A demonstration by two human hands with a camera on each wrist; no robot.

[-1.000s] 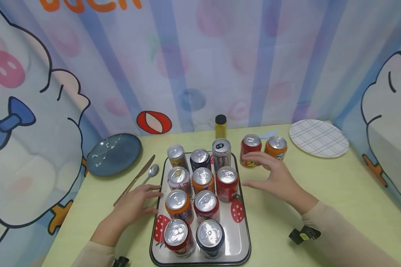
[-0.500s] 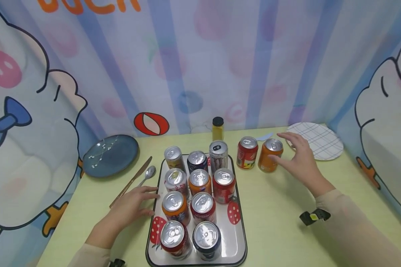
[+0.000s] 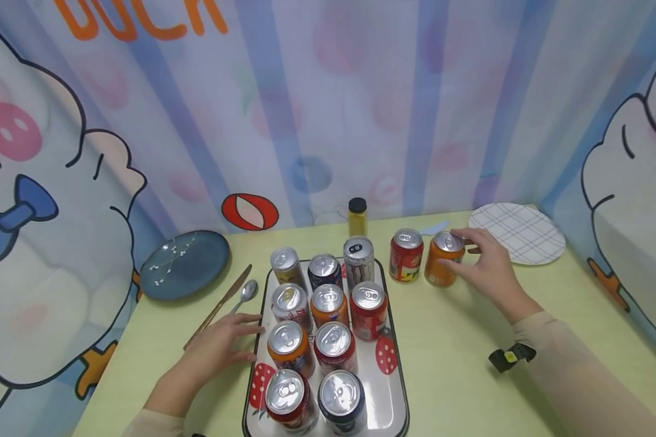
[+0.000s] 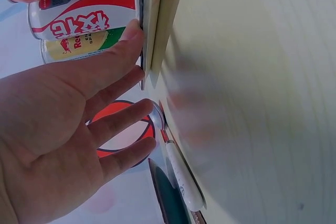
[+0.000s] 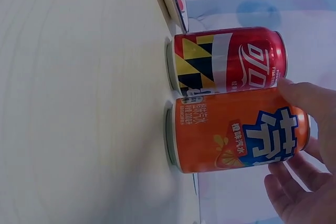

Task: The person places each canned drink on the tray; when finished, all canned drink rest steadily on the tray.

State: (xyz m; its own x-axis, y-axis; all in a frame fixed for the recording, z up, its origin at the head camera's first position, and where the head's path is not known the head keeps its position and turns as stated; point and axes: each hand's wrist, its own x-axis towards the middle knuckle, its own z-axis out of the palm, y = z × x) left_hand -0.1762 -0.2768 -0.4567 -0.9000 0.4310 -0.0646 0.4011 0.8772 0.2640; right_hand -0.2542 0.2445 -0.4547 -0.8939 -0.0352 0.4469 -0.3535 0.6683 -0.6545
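Observation:
On the table's right side, my right hand (image 3: 492, 270) grips an upright orange soda can (image 3: 438, 270) near its top. The thumb lies on one side and the fingers reach round behind. Close beside that can stands a red cola can (image 5: 231, 61), also upright on the table. My left hand (image 3: 213, 346) rests by the left edge of a tray (image 3: 385, 419) with strawberry prints, fingers spread. In the left wrist view its thumb and fingertips are at the tray's rim; whether they press on it I cannot tell. Several soda cans (image 3: 328, 300) stand upright in rows on the tray.
A dark blue plate (image 3: 186, 267), a knife (image 3: 218, 306) and a spoon (image 3: 247, 293) lie left of the tray. Behind it stands a small yellow bottle (image 3: 357, 218) with a black cap. A white checked plate (image 3: 519, 233) and a light blue utensil (image 3: 434, 229) are at the back right.
My right hand has moved right, from near the red cola can to the orange soda can, and its fingers have closed round the top. The left hand stays by the tray.

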